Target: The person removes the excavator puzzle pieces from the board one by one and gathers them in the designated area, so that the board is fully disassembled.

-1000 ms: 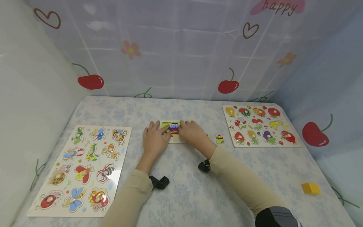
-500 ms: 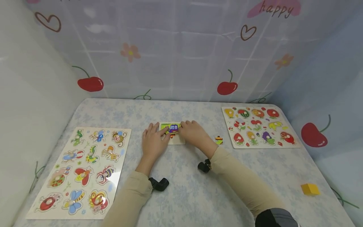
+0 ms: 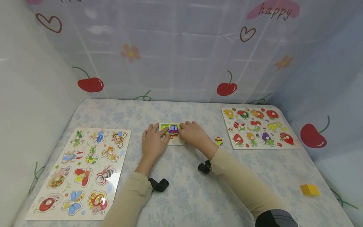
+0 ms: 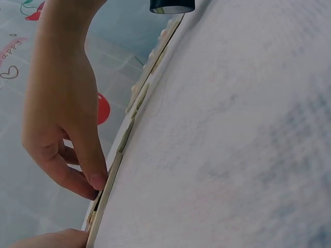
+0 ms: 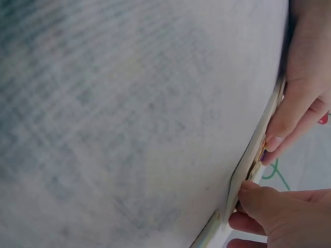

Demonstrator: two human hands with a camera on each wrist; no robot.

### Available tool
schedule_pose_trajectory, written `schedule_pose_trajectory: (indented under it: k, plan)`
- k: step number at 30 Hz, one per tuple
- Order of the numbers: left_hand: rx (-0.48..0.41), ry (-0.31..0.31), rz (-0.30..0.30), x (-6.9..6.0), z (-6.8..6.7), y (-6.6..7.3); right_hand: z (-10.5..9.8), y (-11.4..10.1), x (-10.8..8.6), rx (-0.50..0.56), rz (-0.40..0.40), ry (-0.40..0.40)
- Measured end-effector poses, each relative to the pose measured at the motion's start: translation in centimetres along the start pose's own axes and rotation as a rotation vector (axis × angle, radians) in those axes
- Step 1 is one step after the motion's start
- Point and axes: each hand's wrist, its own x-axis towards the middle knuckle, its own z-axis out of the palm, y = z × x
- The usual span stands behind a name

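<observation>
A small jigsaw board [image 3: 176, 142] with a purple vehicle picture lies at the table's middle. My left hand [image 3: 154, 142] rests at its left side with fingers extended; the thumb touches the picture. At the right side, my right hand [image 3: 194, 134] bends over the board and covers its edge. In the left wrist view, the right thumb and a finger pinch something thin at the board, which looks like a puzzle piece [image 4: 96, 200], mostly hidden. Both hands' fingertips meet the board in the right wrist view. A loose puzzle piece [image 3: 218, 141] lies right of the right hand.
An insect puzzle board [image 3: 93, 138] lies at left, and a fruit puzzle board [image 3: 262, 146] at the back right. Near the right edge stands a yellow block [image 3: 310, 190]. Curtains with printed cherries surround the patterned tablecloth [image 3: 181, 198].
The head view has tilted slightly upward. Both hands stay at the board with little movement. A coloured bit that showed beside the right wrist a second ago is now out of sight.
</observation>
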Motion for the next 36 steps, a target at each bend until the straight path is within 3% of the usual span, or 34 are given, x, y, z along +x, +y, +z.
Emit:
schedule_pose_trajectory:
  k: [17,29,36]
  plan:
    - [-0.009,-0.003,0.001,0.0,0.1,-0.3,-0.1,-0.1,0.1,0.018,-0.007,-0.024]
    - [0.001,-0.005,0.0,-0.1,-0.1,-0.1,-0.4,0.8,-0.4,0.118,-0.004,0.014]
    - [-0.029,0.002,-0.008,0.0,0.0,-0.1,0.0,0.9,-0.2,0.217,0.039,-0.024]
